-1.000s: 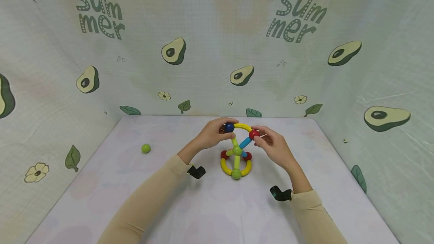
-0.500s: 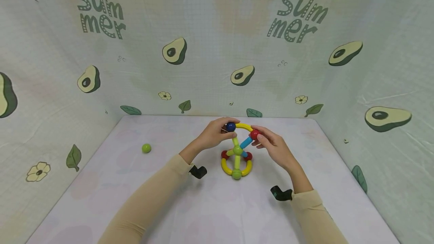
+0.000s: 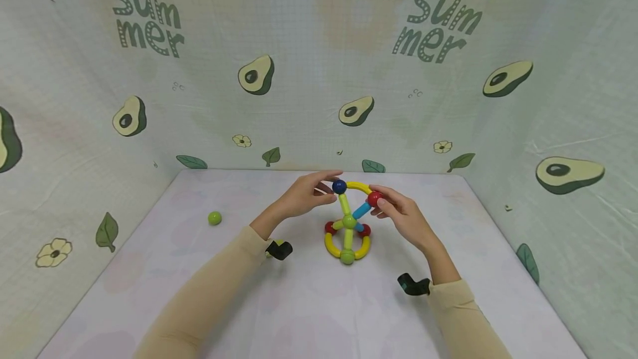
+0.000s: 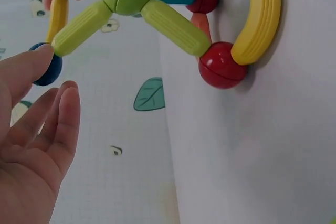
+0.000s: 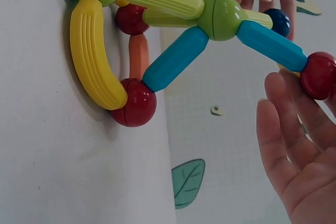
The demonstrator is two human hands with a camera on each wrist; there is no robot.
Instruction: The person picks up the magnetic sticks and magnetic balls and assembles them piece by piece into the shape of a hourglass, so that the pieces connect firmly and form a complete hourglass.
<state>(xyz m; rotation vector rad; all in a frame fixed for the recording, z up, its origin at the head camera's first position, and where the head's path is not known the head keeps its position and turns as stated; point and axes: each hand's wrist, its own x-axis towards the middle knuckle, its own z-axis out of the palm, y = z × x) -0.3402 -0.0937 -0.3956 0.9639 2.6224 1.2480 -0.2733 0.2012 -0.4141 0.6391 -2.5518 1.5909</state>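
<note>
A toy built from coloured rods and balls stands upright on the table; its middle green ball (image 3: 349, 221) joins green and blue rods. Two curved yellow rods and red balls form its base. At the top, a curved yellow rod (image 3: 356, 185) links a dark blue ball (image 3: 339, 186) to a red ball (image 3: 375, 199). My left hand (image 3: 305, 195) is beside the blue ball with fingers spread, the thumb overlapping that ball in the left wrist view. My right hand (image 3: 406, 215) pinches the upper red ball between thumb and fingers. An orange rod (image 5: 138, 56) shows low at the toy's far side.
A loose green ball (image 3: 215, 218) lies on the table (image 3: 309, 309) to the left. Behind and at both sides hangs a cloth (image 3: 299, 26) printed with avocados and leaves. Black camera mounts (image 3: 413, 285) jut from both wrists.
My left hand has let go of the dark blue ball and drawn back slightly to the left, its fingers spreading. The right hand keeps its hold on the red ball, and the toy stands still.
</note>
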